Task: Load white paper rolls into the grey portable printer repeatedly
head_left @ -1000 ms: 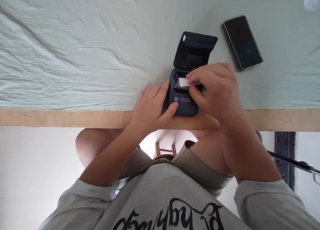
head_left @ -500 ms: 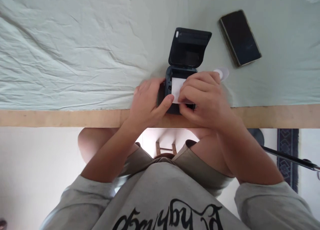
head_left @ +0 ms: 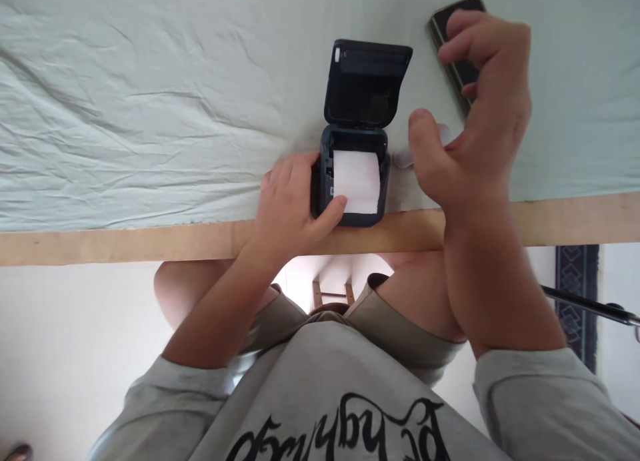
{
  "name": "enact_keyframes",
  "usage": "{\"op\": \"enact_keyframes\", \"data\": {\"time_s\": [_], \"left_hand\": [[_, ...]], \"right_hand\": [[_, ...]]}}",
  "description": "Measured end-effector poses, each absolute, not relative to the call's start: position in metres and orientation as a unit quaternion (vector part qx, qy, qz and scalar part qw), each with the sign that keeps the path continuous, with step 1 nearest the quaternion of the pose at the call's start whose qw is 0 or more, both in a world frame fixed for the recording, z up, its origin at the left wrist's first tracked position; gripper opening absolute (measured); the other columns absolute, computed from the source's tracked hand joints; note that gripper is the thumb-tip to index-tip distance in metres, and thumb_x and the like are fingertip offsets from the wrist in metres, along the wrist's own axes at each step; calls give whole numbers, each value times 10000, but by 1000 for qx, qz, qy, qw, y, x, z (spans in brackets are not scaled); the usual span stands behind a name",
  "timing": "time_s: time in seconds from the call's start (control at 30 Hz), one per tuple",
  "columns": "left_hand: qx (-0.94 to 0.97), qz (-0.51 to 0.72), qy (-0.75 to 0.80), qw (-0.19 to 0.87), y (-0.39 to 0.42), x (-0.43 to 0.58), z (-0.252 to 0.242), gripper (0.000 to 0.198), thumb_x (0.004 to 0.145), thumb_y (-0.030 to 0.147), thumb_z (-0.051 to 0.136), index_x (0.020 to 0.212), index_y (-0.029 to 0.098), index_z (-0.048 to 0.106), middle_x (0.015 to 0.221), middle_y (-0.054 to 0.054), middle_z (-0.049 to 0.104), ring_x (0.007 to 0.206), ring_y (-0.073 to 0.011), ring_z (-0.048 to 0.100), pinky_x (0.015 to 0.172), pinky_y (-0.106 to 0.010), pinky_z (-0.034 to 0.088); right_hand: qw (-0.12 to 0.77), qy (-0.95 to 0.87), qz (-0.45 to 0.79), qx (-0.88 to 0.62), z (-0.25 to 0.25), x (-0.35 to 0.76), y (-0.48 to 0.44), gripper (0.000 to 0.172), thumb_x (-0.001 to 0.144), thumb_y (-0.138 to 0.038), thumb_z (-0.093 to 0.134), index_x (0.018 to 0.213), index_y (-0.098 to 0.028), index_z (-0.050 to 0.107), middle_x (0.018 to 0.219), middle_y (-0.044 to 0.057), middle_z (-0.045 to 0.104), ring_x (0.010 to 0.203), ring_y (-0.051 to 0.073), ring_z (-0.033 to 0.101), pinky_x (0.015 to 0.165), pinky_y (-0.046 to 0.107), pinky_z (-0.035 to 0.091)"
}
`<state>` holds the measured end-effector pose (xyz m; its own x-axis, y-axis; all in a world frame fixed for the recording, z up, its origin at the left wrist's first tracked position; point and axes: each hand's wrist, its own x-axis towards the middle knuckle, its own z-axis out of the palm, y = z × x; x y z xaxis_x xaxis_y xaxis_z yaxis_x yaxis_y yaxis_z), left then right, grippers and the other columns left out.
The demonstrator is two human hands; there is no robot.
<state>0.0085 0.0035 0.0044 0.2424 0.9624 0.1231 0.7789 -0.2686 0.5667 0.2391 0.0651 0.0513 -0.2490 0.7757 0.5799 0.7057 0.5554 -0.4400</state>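
A small dark blue thermal printer (head_left: 354, 219) stands at the table's front edge, its black lid (head_left: 365, 91) raised and tilted back. White roll paper (head_left: 357, 181) lies in its compartment, the loose end reaching toward the front rim. My left hand (head_left: 293, 201) grips the printer's left side, with the thumb pressed on the paper's lower left corner. To the right, my right hand (head_left: 475, 111) is raised with fingers apart and nothing in it. It partly covers a phone (head_left: 450, 24) and a pale, small roundish item (head_left: 404, 157) whose kind I cannot make out.
A wrinkled pale green cloth (head_left: 150, 114) covers the table, whose wooden front edge (head_left: 125, 246) shows. My knees are under the table. A dark pole (head_left: 590, 304) and a patterned mat (head_left: 575, 281) are at the lower right.
My right hand has let go of the paper and moved up and right, over the phone. The paper now lies exposed in the printer. My left hand has stayed on the printer.
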Motion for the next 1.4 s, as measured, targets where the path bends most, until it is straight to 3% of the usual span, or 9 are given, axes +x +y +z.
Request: {"op": "enact_keyframes", "data": {"time_s": [0.1,0.23,0.37,0.47,0.57,0.67,0.8,1.17,1.4], "left_hand": [[760,228,570,213,3,8,6,576,1007,624,543,1401,204,523,1291,-186,678,1217,-404,638,1072,-568,477],[762,229,564,218,2,7,6,605,1019,669,491,1422,218,516,1298,-185,676,1235,-414,625,1096,-594,457],[762,227,566,217,2,7,5,606,1027,670,476,1427,218,521,1329,-184,675,1265,-404,619,1111,-575,453],[761,221,570,217,2,8,6,620,1028,670,463,1420,193,527,1354,-206,665,1279,-420,612,1120,-598,446],[761,219,571,217,2,9,7,653,1029,702,433,1426,192,526,1355,-209,663,1275,-423,611,1119,-607,446],[758,232,569,220,2,9,8,706,1049,753,305,1434,204,524,1339,-205,664,1268,-407,613,1116,-597,447],[746,251,573,231,4,9,9,759,1050,804,134,1388,267,551,1303,-161,682,1250,-361,634,1104,-566,468],[729,305,572,218,3,16,12,403,1066,534,456,1373,280,514,1383,-141,639,1276,-328,640,1038,-525,572],[751,281,564,200,0,14,11,528,1079,602,419,1443,276,617,1407,-155,590,1331,-335,598,1111,-491,528]], "right_hand": [[354,-795,66,-488,49,236,71,502,856,-160,625,1340,-205,502,1385,171,641,1317,331,659,1055,499,497],[367,-789,68,-488,47,233,63,399,932,-276,599,1323,-243,531,1326,157,675,1249,327,696,1071,515,496],[443,-751,-12,-490,53,237,44,207,1011,-429,519,1006,-252,627,959,106,727,964,292,720,930,498,510],[435,-759,12,-485,58,239,29,349,1027,-404,525,713,-252,545,638,37,579,634,194,558,676,404,434],[368,-749,164,-525,55,238,21,534,1038,-409,549,547,-234,433,489,-21,353,479,122,350,543,360,242],[309,-709,299,-559,40,237,24,680,1031,-595,565,478,-223,431,441,-26,362,434,100,368,515,338,192],[297,-659,409,-557,22,237,34,763,978,-793,532,465,-229,513,406,-19,457,401,96,424,460,310,253],[249,-635,437,-587,25,239,44,684,990,-619,671,445,-228,537,413,-2,515,405,102,433,447,308,291],[230,-640,439,-587,28,242,48,643,980,-614,689,485,-221,572,432,-1,533,417,101,436,446,299,315]]}}
